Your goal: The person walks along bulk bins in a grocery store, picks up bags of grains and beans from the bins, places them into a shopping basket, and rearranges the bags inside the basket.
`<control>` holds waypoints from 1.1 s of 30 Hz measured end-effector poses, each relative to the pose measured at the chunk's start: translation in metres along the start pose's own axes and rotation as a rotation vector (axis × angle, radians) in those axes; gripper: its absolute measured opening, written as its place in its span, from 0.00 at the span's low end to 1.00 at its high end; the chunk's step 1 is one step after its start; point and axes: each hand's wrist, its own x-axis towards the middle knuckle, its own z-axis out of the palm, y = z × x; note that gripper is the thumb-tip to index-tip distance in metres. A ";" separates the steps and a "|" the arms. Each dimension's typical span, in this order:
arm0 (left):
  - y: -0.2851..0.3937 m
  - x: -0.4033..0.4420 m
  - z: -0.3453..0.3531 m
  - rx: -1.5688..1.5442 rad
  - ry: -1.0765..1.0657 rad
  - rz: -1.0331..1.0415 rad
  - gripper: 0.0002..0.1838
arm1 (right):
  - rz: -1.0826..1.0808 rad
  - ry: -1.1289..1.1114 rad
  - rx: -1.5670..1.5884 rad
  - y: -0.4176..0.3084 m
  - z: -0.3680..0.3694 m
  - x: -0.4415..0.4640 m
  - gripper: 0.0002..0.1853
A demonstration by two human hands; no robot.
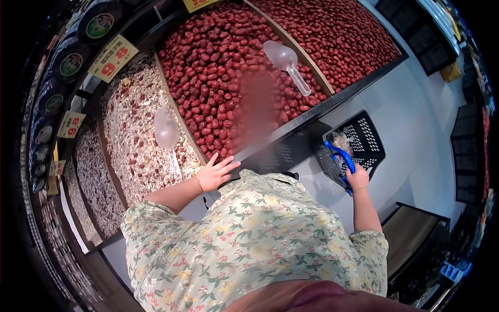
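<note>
My left hand (214, 173) rests with its fingers spread at the front edge of the bin of red dates (208, 78), holding nothing. My right hand (357, 178) is wrapped round the blue handle (340, 152) of a black shopping basket (370, 136), which hangs at my right side. Inside the basket lies a clear bag (341, 143) with pale contents. On the larger dates lies a clear plastic scoop (283, 57), its handle toward me. A second clear scoop (167, 130) lies on the mixed grains (132, 112), left of my left hand.
Another bin of smaller red dates (338, 36) is at the upper right. Price signs (113, 58) and round dark packages (71, 64) line the left side. Dark bin edges (306, 117) run before me. A brown-topped stand (413, 231) is at the lower right, beside grey floor (400, 151).
</note>
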 end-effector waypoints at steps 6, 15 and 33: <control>0.001 -0.003 0.009 0.037 -0.008 -0.017 0.08 | -0.083 0.007 -0.029 0.039 -0.006 0.040 0.14; 0.050 0.007 -0.003 0.107 -0.096 -0.330 0.14 | -0.113 -0.073 0.005 0.081 -0.032 0.087 0.14; 0.092 0.357 -0.084 -0.289 0.374 -0.550 0.23 | -0.037 -0.147 0.150 0.112 -0.060 0.126 0.18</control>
